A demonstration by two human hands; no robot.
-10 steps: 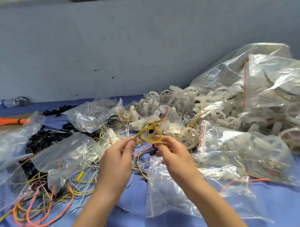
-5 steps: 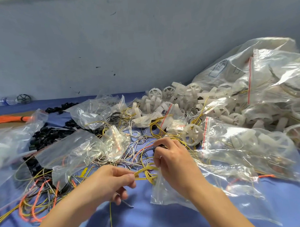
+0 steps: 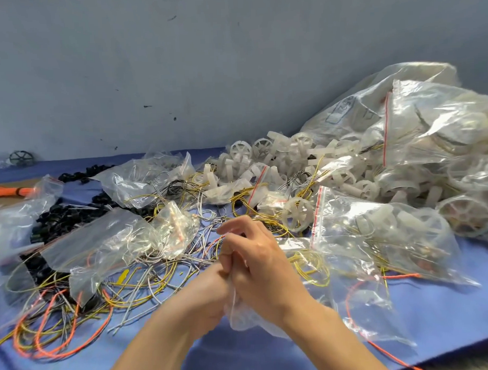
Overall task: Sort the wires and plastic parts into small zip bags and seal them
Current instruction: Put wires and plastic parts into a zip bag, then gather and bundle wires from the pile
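Moved since last frame: both hands dropped toward the near edge of the table and closed up together; the yellow wire coil that was out in the open between the fingers is now mostly hidden, so my guess is it's going into the bag.

Head view, left hand: left hand (image 3: 206, 297) sits low and nearer the body, curled closed. Looks like it's pinching the bag mouth, but the right hand covers the fingertips so I can't tell exactly what it's got.

Head view, right hand: right hand (image 3: 256, 263) is on top, fingers bunched tight around the neck of the small zip bag (image 3: 243, 319), index finger sticking up a bit.

Where the bag is: hangs from the two fists, mouth up, belly drooping toward the near edge of the blue table (image 3: 449, 316).

Key relation: bag's long axis runs roughly up-down, opening right at the fingertips, so the seal strip should be just between the two hands. Right hand is the closer one to it.

Stuff around: loose wires (image 3: 76, 323) near the left edge, white plastic wheels (image 3: 298, 214) past the hands toward the far edge, filled bags (image 3: 391, 235) to the right.

Next, I reckon: push the coil fully in, then pinch along the zip.
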